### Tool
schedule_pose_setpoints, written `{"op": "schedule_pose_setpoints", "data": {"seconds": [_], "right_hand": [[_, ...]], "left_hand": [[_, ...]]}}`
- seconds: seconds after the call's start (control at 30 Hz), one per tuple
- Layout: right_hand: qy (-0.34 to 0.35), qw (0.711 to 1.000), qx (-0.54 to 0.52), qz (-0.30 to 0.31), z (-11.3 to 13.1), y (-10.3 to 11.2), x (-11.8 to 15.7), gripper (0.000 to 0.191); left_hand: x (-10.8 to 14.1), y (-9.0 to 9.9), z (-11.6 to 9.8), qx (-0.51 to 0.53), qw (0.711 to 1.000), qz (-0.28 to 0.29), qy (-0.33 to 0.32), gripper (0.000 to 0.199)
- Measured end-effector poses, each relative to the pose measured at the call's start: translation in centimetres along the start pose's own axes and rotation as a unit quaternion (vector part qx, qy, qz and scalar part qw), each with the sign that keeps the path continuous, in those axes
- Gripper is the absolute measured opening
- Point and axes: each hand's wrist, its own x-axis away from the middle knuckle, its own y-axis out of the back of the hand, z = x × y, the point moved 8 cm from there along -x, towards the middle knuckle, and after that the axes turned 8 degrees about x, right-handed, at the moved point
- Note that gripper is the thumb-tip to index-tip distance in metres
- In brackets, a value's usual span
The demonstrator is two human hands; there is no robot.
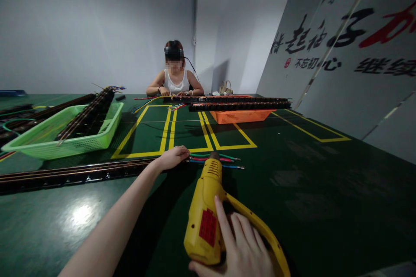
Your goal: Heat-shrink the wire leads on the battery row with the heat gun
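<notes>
My right hand (243, 242) is wrapped round the handle of a yellow heat gun (204, 212), its forefinger stretched along the body. The dark nozzle lies over the green, red and blue wires (227, 160), which have metal tips at their right ends. At the near end of a long black strip (81, 176) with copper-coloured lines, my left hand (174, 158) is closed on the place where the wires leave it. Its fingers partly hide that joint. Whether the nozzle touches the wires I cannot tell.
A light-green basket (74, 146) at left holds similar black strips. Across the green table (312, 207), an orange basket (242, 116) carries more strips. Yellow tape (139, 155) marks rectangles. A person (175, 78) sits at the far edge, hands on the table.
</notes>
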Motion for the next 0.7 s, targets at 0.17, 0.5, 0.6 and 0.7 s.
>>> {"op": "schedule_pose_setpoints", "data": {"seconds": [0.17, 0.5, 0.6, 0.7], "right_hand": [[-0.005, 0.998, -0.049, -0.037, 1.9, 1.2, -1.4, 0.113], [0.022, 0.993, -0.087, -0.074, 1.7, 2.4, -1.7, 0.101], [0.034, 0.992, -0.109, -0.057, 1.2, 2.4, -1.7, 0.1], [0.044, 0.991, -0.124, -0.027, 0.4, 2.2, -1.6, 0.101]], "left_hand": [[-0.1, -0.1, 0.1, 0.005, 1.0, 0.001, -0.002, 0.026], [-0.1, 0.3, -0.3, 0.052, 0.997, 0.028, -0.044, 0.019], [0.0, 0.5, -0.2, 0.046, 0.997, 0.019, -0.056, 0.018], [0.1, 0.4, 0.0, 0.044, 0.998, 0.005, -0.053, 0.021]]}}
